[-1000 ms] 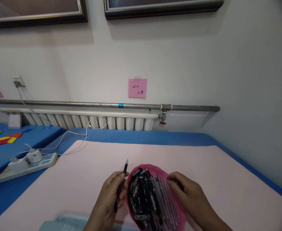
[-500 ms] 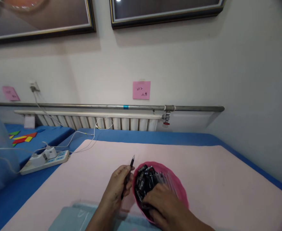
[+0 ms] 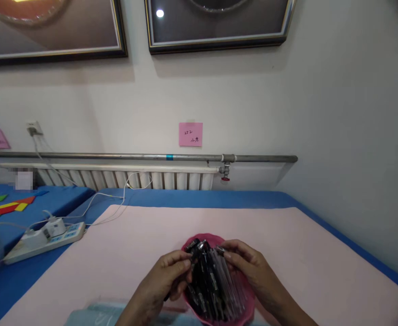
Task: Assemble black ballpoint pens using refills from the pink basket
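Thumb and fingers of the bare left hand are closed round a slim black pen, held at the left edge of the bowl; its middle is hidden by the fingers, and only a dark lower end can be made out. By the bare right hand, a small dark piece with a silvery glint is pinched between thumb and forefinger above the contents.

Both sides of the round pink bowl with a wavy rim are partly covered by the hands. It is filled with glossy black pen parts on the left and thin clear tubes on the right.

The bowl is set on a pale pink sheet, laid over a blue-covered table. Light-blue material is partly hidden by the left forearm. Farther left, a white power strip is seen.
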The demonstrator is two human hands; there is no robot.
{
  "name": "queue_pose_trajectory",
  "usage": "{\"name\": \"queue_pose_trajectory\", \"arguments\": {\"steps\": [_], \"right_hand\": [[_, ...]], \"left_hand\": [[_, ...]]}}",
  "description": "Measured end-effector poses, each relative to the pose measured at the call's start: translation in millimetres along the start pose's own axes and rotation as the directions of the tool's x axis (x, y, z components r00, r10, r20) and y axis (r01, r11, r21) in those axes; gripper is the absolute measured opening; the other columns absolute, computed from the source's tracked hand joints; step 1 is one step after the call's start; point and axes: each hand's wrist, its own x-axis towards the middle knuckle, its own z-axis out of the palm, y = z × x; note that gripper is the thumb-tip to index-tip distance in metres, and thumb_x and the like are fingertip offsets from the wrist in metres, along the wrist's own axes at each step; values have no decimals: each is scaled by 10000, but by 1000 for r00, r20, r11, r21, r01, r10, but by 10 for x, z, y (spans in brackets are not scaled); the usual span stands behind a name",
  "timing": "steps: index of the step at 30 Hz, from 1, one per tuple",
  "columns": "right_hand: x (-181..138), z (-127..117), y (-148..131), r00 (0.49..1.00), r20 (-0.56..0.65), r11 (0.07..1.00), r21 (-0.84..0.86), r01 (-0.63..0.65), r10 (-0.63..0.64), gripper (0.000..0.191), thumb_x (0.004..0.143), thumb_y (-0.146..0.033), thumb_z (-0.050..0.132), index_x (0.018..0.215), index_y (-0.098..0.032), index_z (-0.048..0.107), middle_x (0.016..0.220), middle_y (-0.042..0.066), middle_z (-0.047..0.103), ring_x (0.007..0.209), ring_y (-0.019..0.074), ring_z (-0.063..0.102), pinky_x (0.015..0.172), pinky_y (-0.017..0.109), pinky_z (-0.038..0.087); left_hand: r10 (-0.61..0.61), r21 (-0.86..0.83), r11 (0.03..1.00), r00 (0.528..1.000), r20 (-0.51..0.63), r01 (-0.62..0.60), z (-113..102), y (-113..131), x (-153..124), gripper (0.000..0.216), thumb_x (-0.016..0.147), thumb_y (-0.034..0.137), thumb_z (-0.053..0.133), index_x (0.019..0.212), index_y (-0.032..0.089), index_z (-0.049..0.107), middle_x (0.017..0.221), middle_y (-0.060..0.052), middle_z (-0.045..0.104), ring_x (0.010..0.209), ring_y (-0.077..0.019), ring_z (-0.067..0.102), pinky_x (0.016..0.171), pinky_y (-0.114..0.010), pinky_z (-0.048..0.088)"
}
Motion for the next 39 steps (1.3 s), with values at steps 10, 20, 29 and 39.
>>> {"name": "queue_pose_trajectory", "arguments": {"steps": [10, 20, 29, 39], "right_hand": [[-4, -35, -9, 997, 76, 987, -154, 42, -31, 158, 665, -278, 652, 799, -216, 707, 802, 20, 693, 781, 206, 608, 742, 317, 472], [-86, 85, 110, 989, 140, 991, -115, 69, -52, 209, 666, -202, 652, 870, -242, 641, 820, -13, 628, 784, 176, 588, 728, 291, 460], [-118, 176, 77, 993, 76, 984, -152, 96, -85, 172, 759, -314, 590, 904, -223, 583, 826, 18, 636, 789, 193, 609, 733, 310, 469], [-219, 401, 276, 952, 305, 901, -402, 162, -35, 86, 727, -210, 531, 809, -211, 559, 709, -2, 626, 619, 148, 570, 564, 243, 420]], "left_hand": [[-81, 110, 991, 997, -12, 82, -23, -156, 59, 302, 651, 390, 671, 832, 151, 627, 503, 35, 563, 340, -39, 380, 362, -186, 173], [-155, 7, 988, 986, 62, 155, 123, -115, -37, 304, 612, 358, 719, 825, 159, 632, 504, 32, 562, 384, -52, 448, 414, -179, 306], [36, -420, 904, 992, -117, -82, 301, -83, 26, 197, 674, 235, 723, 819, 128, 644, 603, 1, 618, 480, -63, 548, 485, -167, 415], [1, -631, 751, 955, -297, -197, 377, -115, 66, 71, 705, 107, 674, 770, 123, 650, 766, -82, 703, 784, -187, 677, 738, -284, 527]]}}
